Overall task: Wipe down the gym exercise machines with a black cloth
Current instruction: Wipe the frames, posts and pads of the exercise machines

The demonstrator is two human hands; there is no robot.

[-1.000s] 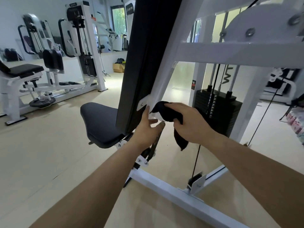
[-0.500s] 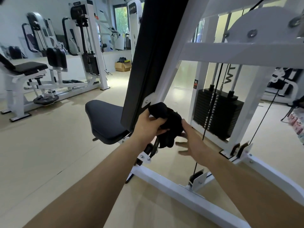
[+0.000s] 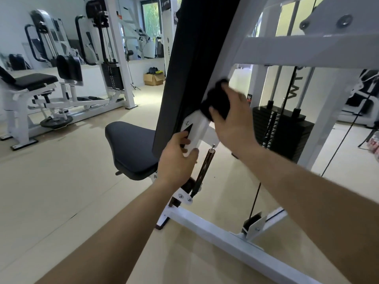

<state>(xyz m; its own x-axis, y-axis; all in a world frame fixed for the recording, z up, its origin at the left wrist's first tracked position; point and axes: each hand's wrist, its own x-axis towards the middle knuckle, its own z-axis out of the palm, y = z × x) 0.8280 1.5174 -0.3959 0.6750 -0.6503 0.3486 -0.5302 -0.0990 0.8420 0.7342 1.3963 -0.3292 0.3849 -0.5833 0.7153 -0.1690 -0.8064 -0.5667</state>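
The black cloth (image 3: 218, 101) is bunched against the white upright frame (image 3: 231, 50) of the exercise machine, just behind its tall black back pad (image 3: 190, 64). My right hand (image 3: 232, 119) holds the cloth between thumb and fingers and presses it onto the frame; the hand is motion-blurred. Lower down, my left hand (image 3: 177, 158) grips the white bracket (image 3: 195, 128) at the foot of the back pad, with fingers and thumb curled round its edge. The black seat (image 3: 129, 146) sits left of my left hand.
A coil spring (image 3: 206, 167) hangs below the bracket. The weight stack (image 3: 283, 130) and a cable (image 3: 255, 199) stand to the right, and the white base beam (image 3: 225, 240) crosses the floor. Other machines (image 3: 67, 78) and a cardboard box (image 3: 152, 78) stand at the far left.
The cloth went from my left hand to my right, which lifted it up against the frame. My left hand dropped to the bracket and took hold of it.
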